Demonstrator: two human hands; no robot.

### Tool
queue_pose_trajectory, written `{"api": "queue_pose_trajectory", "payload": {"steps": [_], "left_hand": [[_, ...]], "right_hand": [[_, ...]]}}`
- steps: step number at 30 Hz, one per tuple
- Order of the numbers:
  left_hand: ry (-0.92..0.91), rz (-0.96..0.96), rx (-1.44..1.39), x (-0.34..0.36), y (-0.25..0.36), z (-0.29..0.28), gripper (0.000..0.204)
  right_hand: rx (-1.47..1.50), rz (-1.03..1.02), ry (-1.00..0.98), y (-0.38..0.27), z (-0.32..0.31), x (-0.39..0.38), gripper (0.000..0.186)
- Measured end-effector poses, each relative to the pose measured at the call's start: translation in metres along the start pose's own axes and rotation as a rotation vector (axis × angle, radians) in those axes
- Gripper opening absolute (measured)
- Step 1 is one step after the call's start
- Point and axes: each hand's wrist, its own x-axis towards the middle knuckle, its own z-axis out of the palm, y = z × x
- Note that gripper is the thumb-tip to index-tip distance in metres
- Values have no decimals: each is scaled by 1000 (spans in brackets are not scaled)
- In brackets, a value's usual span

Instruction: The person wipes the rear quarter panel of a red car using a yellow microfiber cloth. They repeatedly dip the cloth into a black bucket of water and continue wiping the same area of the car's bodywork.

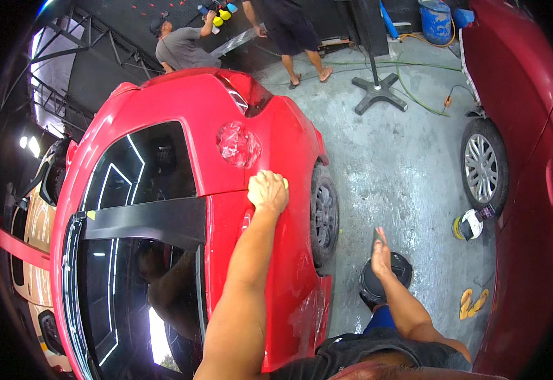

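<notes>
My left hand (pixel 269 192) is closed and pressed on the rear side panel of the red car (pixel 289 221), near the edge of the rear door. A thin edge of a yellow sponge (pixel 286 183) shows beside its fingers; the rest of it is covered by the hand. Just ahead, a round patch on the panel is covered with crinkled clear plastic film (pixel 238 144). My right hand (pixel 381 253) hangs in the air with straight fingers and nothing in it, above a round black bucket (pixel 390 285) on the floor.
A dark red car (pixel 517 158) stands at the right. Two people (pixel 184 44) are at the back wall. A black stand (pixel 379 92), a green hose (pixel 406 82), a blue drum (pixel 435 24), a small tub (pixel 466 225) and yellow slippers (pixel 474 303) are on the floor.
</notes>
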Motion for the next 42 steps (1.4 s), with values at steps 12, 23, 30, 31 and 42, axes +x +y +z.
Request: {"api": "queue_pose_trajectory", "payload": {"steps": [12, 23, 30, 31, 42], "left_hand": [[-24, -452, -1546, -141, 92, 51, 34], [229, -351, -2853, -279, -8, -28, 59], [532, -633, -2638, -327, -35, -56, 59], [543, -617, -2637, -333, -38, -51, 59], [617, -225, -2855, -334, -36, -30, 69]], "right_hand": [[195, -188, -41, -43, 16, 18, 68], [-19, -882, -518, -142, 188, -22, 64], [-337, -992, -372, -188, 229, 39, 62], [-300, -1001, -385, -185, 229, 36, 62], [-173, -1028, -578, -173, 222, 21, 65]]}}
